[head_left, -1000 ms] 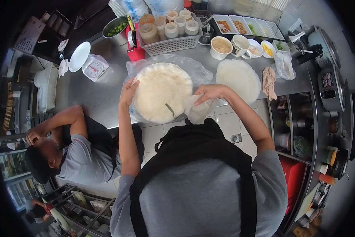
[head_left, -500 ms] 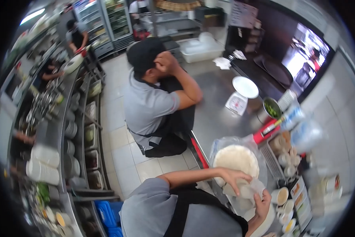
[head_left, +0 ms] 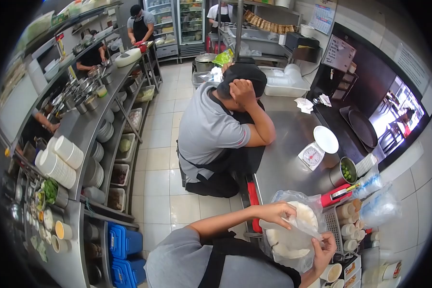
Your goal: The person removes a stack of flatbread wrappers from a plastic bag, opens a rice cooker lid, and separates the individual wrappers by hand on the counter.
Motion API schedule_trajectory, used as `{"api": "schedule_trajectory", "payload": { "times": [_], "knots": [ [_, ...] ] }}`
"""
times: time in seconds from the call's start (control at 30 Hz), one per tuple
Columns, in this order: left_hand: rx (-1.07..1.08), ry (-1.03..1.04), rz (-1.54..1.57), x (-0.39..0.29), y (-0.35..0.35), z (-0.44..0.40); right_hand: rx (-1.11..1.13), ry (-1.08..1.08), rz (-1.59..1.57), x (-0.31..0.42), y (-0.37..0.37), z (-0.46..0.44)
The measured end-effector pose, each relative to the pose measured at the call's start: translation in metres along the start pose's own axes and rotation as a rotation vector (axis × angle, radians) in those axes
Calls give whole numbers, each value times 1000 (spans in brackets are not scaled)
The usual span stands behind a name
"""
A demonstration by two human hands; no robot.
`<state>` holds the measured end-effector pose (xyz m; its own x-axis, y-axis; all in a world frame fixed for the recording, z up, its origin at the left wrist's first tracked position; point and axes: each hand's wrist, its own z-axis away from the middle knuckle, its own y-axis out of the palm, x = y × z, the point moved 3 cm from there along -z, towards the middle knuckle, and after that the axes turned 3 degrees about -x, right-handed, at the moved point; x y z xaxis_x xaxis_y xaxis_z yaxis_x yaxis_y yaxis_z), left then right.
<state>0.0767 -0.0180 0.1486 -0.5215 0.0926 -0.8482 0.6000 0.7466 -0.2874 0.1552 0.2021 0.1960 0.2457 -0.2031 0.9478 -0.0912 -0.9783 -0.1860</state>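
My left hand [head_left: 278, 214] pinches one edge of a thin, translucent sheet [head_left: 302, 230], which looks like plastic film or a bag. My right hand [head_left: 324, 250] grips its opposite side, so the sheet stretches between both hands. Beneath it, pale round flat pieces [head_left: 308, 211], like tortillas or dough discs, lie on clear plastic [head_left: 279, 196] at the near end of the steel counter. Another pale piece [head_left: 292, 252] with a curved edge shows closer to me, partly behind the sheet.
A co-worker [head_left: 220, 129] leans on the steel counter [head_left: 285, 165] ahead. On it are a kitchen scale [head_left: 312, 156], a white plate [head_left: 326, 139], a pot of green pieces [head_left: 344, 172], a red tape dispenser [head_left: 335, 196] and stacked cups [head_left: 349, 223]. Shelving [head_left: 129, 127] lines the left.
My hands have moved apart, and the sheet is spread wider between them, covering more of the pale pieces. The camera view has shifted, so the surroundings appear farther right.
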Motion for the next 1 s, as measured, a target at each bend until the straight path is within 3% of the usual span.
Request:
{"api": "schedule_trajectory", "payload": {
  "times": [0.13, 0.27, 0.53, 0.8, 0.87, 1.0],
  "knots": [
    [-62, 0, -57, -11, -10, 10, -42, 8, 17, 21, -1, 11],
    [-74, -97, 80, -13, -12, 18, -76, -61, 99, 22, -7, 25],
    [143, -253, 89, -15, 24, -4, -197, 15, 193, 21, -47, 92],
    [709, -181, 273, -21, 133, -40, -568, 266, 255, 37, -89, 219],
    [771, -196, 279, -24, 166, -48, -704, 329, 337, 35, -105, 242],
    [685, -272, 352, -10, 242, -70, -891, 452, 486, 11, -162, 259]
  ]
}}
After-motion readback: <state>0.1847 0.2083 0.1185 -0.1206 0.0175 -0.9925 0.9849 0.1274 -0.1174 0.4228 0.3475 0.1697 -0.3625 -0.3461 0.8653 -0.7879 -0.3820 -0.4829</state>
